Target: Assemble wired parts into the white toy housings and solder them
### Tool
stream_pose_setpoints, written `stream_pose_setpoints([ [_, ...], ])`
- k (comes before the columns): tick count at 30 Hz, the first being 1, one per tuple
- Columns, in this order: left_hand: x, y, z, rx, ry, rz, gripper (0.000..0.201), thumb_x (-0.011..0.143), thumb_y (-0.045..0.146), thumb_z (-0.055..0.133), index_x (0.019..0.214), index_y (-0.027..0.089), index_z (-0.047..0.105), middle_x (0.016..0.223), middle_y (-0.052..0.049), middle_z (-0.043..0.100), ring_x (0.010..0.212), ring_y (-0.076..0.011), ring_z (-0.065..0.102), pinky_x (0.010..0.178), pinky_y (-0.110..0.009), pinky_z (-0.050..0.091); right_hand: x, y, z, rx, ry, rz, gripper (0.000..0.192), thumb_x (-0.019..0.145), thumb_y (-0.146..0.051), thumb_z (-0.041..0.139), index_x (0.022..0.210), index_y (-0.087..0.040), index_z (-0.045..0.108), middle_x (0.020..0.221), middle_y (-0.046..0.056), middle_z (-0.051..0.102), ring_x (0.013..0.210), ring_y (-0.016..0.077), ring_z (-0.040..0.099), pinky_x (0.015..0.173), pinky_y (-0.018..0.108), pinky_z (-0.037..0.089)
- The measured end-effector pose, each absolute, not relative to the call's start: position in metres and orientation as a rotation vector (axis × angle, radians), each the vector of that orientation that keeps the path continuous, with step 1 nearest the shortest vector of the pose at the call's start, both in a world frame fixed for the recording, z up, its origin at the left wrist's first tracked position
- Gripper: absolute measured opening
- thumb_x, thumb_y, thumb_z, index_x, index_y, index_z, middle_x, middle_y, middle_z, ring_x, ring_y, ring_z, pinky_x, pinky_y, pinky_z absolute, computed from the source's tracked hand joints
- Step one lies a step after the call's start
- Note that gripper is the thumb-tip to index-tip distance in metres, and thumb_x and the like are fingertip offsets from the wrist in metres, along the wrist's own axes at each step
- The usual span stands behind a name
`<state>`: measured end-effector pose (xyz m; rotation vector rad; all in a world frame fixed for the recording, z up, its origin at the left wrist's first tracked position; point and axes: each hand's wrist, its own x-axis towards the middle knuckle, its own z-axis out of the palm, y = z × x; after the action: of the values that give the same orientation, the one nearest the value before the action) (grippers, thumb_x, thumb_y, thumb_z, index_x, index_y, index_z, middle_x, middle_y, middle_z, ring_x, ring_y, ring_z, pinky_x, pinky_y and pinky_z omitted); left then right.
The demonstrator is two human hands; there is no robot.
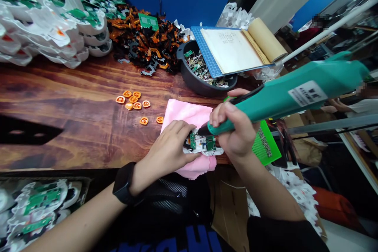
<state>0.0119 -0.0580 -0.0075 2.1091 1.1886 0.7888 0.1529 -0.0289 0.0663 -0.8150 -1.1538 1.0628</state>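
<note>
My left hand grips a white plastic housing fitted with small green circuit boards, its fingers on the left end. The housing rests on a pink cloth at the table's front edge. My right hand is wrapped around a teal electric screwdriver, which tilts down to the left. Its dark tip is over the housing's middle; whether it touches a screw is too small to tell. Several orange plastic pieces lie left of the cloth.
White shells with green boards are stacked at the back left. Beside them lies a heap of black and orange parts. A dark bowl sits under a notebook on a blue board. A green tray holds screws at right.
</note>
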Motion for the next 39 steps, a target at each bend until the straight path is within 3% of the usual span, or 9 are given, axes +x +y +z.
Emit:
stream_pose_setpoints([
  [5,0.011,-0.057,-0.008,2.091,1.181,0.802,0.041,0.078,0.039,0.068,0.112,0.02,0.055,0.111,-0.009,0.061,0.105,-0.0269,0.055,0.088,-0.041,0.046,0.211,0.015,0.09,-0.837,-1.0,0.764,0.017,0.073,-0.028,0.06,0.086,-0.023,0.051,0.049,-0.01,0.041,0.04,0.0076,0.042,0.043,0.022,0.038],
  [10,0.011,-0.054,-0.013,2.131,1.206,0.811,0.043,0.078,0.042,0.067,0.112,0.02,0.054,0.113,-0.009,0.062,0.105,-0.0284,0.056,0.088,-0.042,0.047,0.284,0.074,0.075,-0.936,-0.904,0.391,0.015,0.07,-0.025,0.059,0.079,-0.022,0.048,0.047,-0.011,0.038,0.037,0.0075,0.041,0.038,0.02,0.035],
  [18,0.011,-0.052,-0.018,2.138,1.233,0.798,0.047,0.077,0.047,0.066,0.114,0.019,0.057,0.114,-0.011,0.063,0.106,-0.0302,0.058,0.088,-0.044,0.048,0.306,0.099,0.041,-0.965,-0.843,0.338,0.016,0.066,-0.023,0.06,0.077,-0.021,0.049,0.045,-0.011,0.045,0.036,0.0083,0.043,0.036,0.019,0.036],
  [32,0.01,-0.054,-0.019,2.148,1.219,0.778,0.046,0.077,0.044,0.066,0.115,0.019,0.055,0.114,-0.01,0.062,0.107,-0.0289,0.056,0.088,-0.042,0.047,0.304,0.105,0.035,-1.024,-0.8,0.292,0.017,0.067,-0.024,0.062,0.076,-0.021,0.048,0.047,-0.011,0.043,0.037,0.0072,0.041,0.036,0.019,0.037],
  [39,0.008,-0.055,-0.015,2.201,1.139,0.799,0.053,0.08,0.036,0.063,0.128,0.019,0.048,0.122,-0.009,0.058,0.113,-0.0274,0.052,0.095,-0.041,0.044,0.303,0.104,0.042,-1.009,-0.773,0.274,0.015,0.068,-0.023,0.06,0.078,-0.022,0.048,0.049,-0.011,0.04,0.038,0.0081,0.039,0.036,0.02,0.034],
])
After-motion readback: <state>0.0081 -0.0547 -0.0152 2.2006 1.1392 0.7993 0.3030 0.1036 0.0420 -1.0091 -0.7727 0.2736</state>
